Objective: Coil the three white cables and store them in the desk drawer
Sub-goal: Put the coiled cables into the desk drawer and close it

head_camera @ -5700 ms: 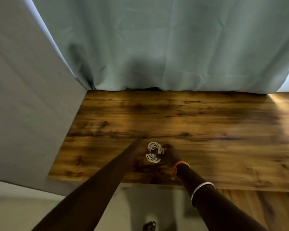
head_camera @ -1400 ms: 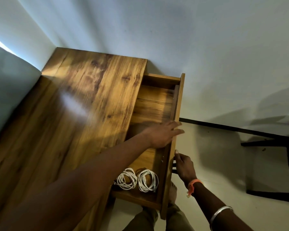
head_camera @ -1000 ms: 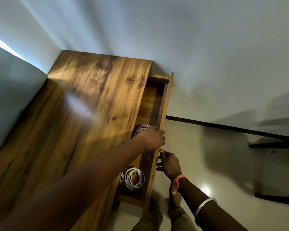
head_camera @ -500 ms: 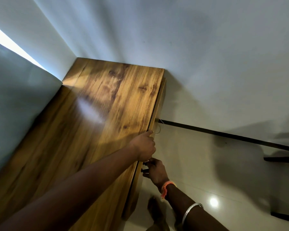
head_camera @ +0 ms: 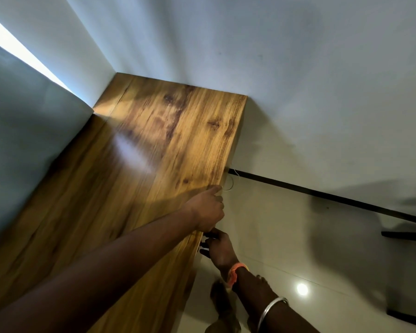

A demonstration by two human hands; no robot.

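Now left hand (head_camera: 207, 210) curled over desk (head_camera: 154, 140) edge.

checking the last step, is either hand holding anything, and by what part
Nothing loose is held. Left hand curls over the desk edge; right hand is at the drawer front below, grip hidden.

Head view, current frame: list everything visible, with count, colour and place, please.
desk top: one, brown wood grain, left and centre.
wall: one, white, behind the desk.
curtain: one, grey-blue, far left.
floor: one, glossy cream, right of the desk.
skirting strip: one, dark, where wall meets floor.
furniture legs: two dark bars, right edge.
thin loop: one, whitish, at the desk edge by the left index finger; what it is, unclear.
wristband: one, orange, right wrist.
bangle: one, silver, right forearm.
left hand: on the desk's edge.
right hand: just below, under that edge; grip unclear.
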